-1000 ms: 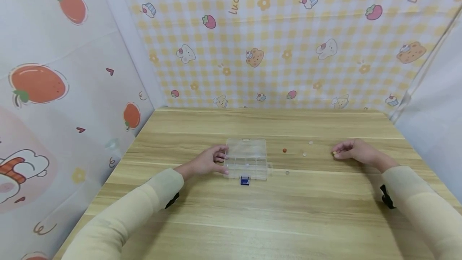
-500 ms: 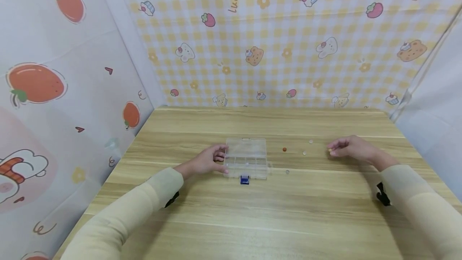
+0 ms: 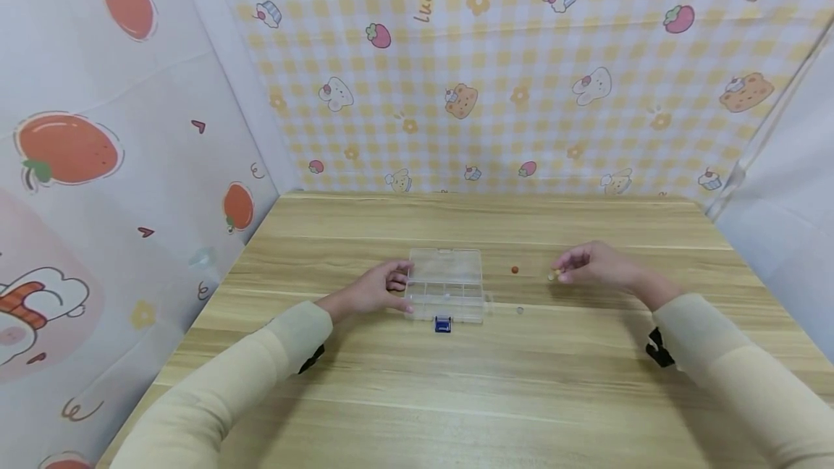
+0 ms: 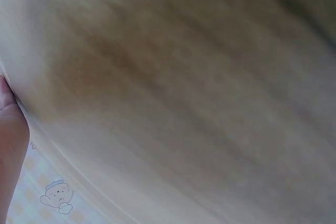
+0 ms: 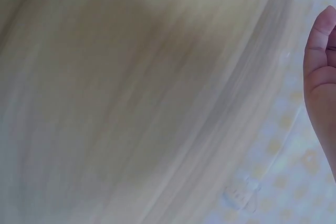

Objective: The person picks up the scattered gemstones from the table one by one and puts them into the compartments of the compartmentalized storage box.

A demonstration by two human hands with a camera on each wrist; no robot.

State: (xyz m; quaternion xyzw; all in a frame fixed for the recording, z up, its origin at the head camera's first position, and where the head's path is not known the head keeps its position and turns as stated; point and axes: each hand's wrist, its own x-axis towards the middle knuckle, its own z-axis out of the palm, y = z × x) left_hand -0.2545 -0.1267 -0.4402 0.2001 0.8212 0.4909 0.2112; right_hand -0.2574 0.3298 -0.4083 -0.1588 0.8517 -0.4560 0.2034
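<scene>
A clear plastic compartment box (image 3: 445, 266) lies with its lid up and back, a blue tag (image 3: 443, 324) at its front edge. My left hand (image 3: 374, 289) grips the box's left side, thumb at the front corner and fingers farther back. Inside a compartment is a small pale bead (image 3: 447, 295). To the right, my right hand (image 3: 599, 266) pinches a small yellow bead (image 3: 557, 273) just above the table. A whitish bead (image 3: 550, 278) shows right by those fingertips. The wrist views catch only part of each hand, and neither shows the box or the beads.
An orange-brown bead (image 3: 515, 270) and a clear bead (image 3: 520, 310) lie on the wooden table (image 3: 456, 396) to the right of the box. A checked cloth wall (image 3: 495, 136) rises behind the table, and a printed cloth (image 3: 163, 165) hangs along the left.
My right hand has moved left with the yellow bead, toward the loose beads. It now covers the whitish bead farther back. The left hand and the box have stayed put.
</scene>
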